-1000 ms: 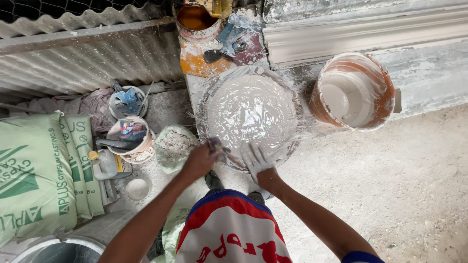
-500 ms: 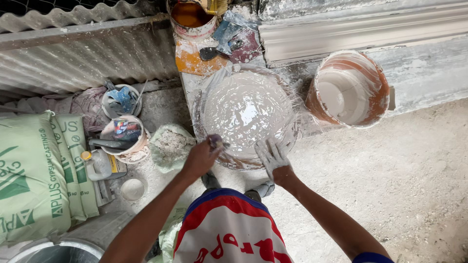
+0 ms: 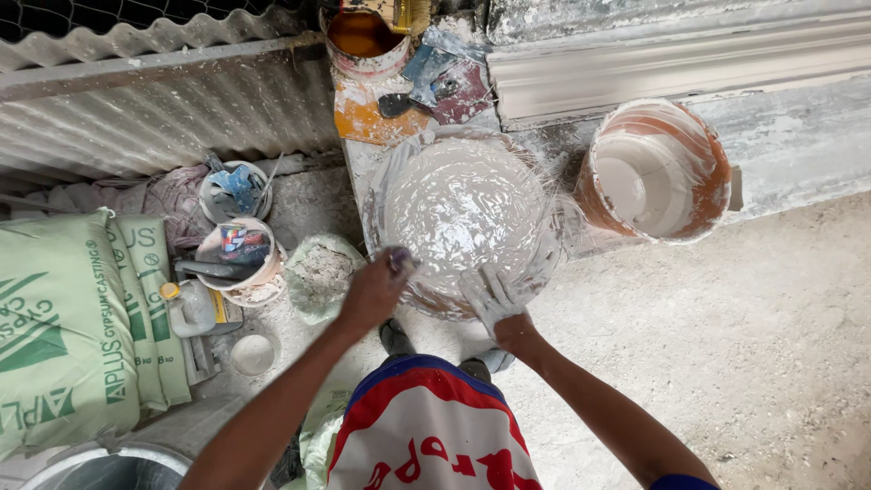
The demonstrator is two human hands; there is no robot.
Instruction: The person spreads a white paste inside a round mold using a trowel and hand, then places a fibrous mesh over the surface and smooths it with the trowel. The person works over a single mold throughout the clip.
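Plaster dome (image 3: 463, 213), round, wet and white, with loose fibres straggling off its rim, sits on the smeared counter (image 3: 363, 159) straight ahead, between a tin of orange liquid (image 3: 363, 36) at the far side and the knees at the near side. Left hand (image 3: 372, 292) at the near-left rim, fingers curled shut round a small greyish tool (image 3: 402, 261); kind of tool too small to tell. Right hand (image 3: 494, 299) caked in white, fingers spread wide and laid flat on the near rim, gripping nothing. Just right of the dome, an orange bucket (image 3: 653, 172) coated inside with white plaster. Down on the floor to the left: an open bag of grey powder (image 3: 318, 272), a cup crammed with tools (image 3: 238, 259), a second bowl (image 3: 234, 189), a small bottle (image 3: 186, 304), and green sacks (image 3: 63, 318) stacked against the corrugated sheet (image 3: 163, 118).

To work this edge well, by the look of it:

- Keep the flat palm light; press only enough to bed the fibres into the wet coat, never enough to dent it.
- Draw the tool along the rim in one even sweep, blade low, not in short dabs.
- Steady the rim with the spread fingers opposite the tool, close beside it.
- Tuck stray fibres under before the surface stiffens.
- Watch for thin patches near the lower edge, partly hidden behind both wrists.
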